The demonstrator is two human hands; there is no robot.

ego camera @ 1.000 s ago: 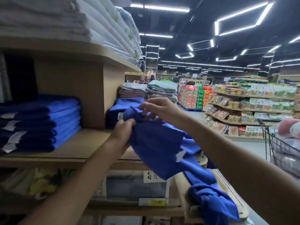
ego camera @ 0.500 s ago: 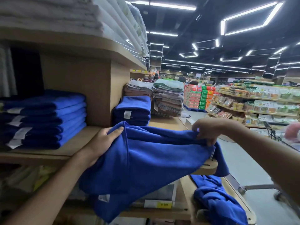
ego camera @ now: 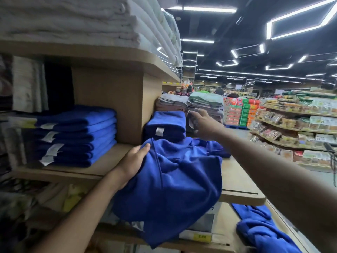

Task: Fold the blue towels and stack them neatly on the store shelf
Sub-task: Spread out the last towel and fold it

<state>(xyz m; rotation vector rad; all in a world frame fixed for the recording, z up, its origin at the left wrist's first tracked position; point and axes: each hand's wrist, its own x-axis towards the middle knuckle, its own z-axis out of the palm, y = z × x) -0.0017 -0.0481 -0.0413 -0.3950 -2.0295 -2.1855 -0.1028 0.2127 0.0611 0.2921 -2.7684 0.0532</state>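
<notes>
Blue towel looks soft, limp, light; slumps over shelf edge. Left hand grips a bunched fold; right hand apart, fingers loose. Probably best taken by corners.

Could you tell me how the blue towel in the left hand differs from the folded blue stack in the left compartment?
The loose blue towel is one crumpled piece; the stack of folded blue towels is several flat layers. The loose blue towel hangs over the edge of the shelf, held by the left hand; the stack lies wholly on it, untouched. Both are deep blue.
</notes>
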